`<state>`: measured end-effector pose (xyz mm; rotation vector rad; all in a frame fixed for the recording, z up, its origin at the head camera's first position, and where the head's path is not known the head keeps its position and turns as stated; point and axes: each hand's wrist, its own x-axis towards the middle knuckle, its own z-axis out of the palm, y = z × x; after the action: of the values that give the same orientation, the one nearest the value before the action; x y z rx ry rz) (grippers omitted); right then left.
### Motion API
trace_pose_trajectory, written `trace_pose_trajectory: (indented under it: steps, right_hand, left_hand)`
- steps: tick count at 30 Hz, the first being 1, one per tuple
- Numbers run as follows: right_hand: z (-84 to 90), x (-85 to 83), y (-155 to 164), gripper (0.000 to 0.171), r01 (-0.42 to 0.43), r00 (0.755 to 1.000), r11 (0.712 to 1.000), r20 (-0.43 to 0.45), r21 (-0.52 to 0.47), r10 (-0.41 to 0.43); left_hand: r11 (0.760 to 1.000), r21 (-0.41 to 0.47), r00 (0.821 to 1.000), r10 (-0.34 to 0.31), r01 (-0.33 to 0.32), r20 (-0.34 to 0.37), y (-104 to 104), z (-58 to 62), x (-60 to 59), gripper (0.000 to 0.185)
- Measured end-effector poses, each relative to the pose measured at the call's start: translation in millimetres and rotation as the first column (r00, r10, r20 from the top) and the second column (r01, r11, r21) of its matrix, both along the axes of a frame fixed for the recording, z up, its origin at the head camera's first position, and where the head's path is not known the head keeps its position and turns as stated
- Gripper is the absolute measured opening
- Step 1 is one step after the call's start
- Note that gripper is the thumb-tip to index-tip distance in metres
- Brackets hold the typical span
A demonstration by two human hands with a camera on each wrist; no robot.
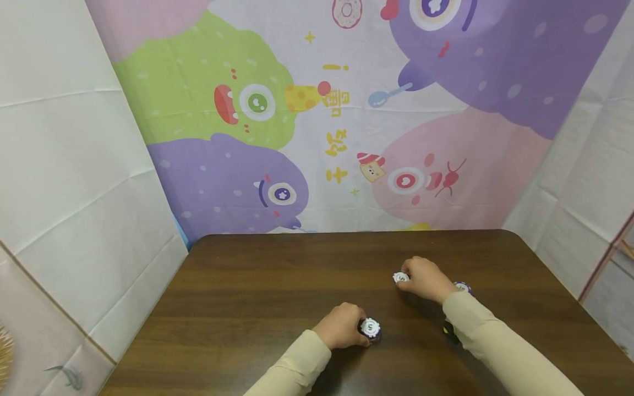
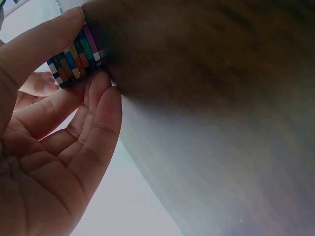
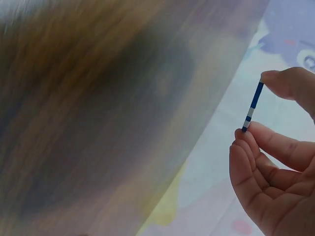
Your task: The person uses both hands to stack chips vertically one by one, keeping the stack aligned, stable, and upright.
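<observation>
In the head view my left hand grips a short stack of poker chips at the front middle of the table, its top chip white with a 5. Several coloured chip edges show on the stack in the left wrist view, between thumb and fingertips. Farther back and to the right, my right hand pinches a single poker chip, white-faced with a 5. Seen edge-on in the right wrist view, that chip has a blue and white rim and is held between thumb and fingertips.
Another blue and white chip lies behind the right wrist, partly covered by it. A dark item with a yellow mark shows beside the right sleeve. The brown wooden table ends at a cartoon-printed cloth.
</observation>
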<state>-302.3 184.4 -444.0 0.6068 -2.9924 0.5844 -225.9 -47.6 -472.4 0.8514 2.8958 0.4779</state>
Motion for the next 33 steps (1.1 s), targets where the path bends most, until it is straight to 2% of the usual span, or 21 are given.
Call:
trace_pose_trajectory:
  steps: [6, 16, 19, 25, 33]
  right_hand:
    - [8.3, 18.9, -13, 0.029, -0.074, 0.997, 0.997, -0.03, -0.022, 0.074]
    - [6.6, 47.8, -28, 0.027, -0.186, 0.979, 0.982, -0.092, -0.022, 0.184]
    - [7.0, 56.1, -31, 0.026, -0.228, 0.97, 0.973, -0.09, -0.033, 0.224]
    - [5.8, 69.2, -38, 0.025, -0.291, 0.955, 0.955, -0.08, -0.063, 0.286]
    - [-1.4, 76.3, -45, 0.022, -0.334, 0.942, 0.938, -0.055, -0.089, 0.33]
  left_hand:
    - [1.0, 0.027, 1.0, -0.006, 0.006, 0.008, -1, -2.0, -1.9, 0.024]
    - [1.0, 0.027, 1.0, 0.003, -0.004, 0.016, 0, 0.0, -0.6, 0.025]
    - [1.0, 0.008, 1.0, 0.004, -0.004, 0.004, 0, 0.4, 0.0, 0.025]
    - [0.999, 0.03, 1.0, -0.017, 0.016, 0.005, -1, -0.3, -0.9, 0.024]
    - [1.0, 0.008, 1.0, -0.006, 0.006, 0.007, 0, 1.2, 0.0, 0.026]
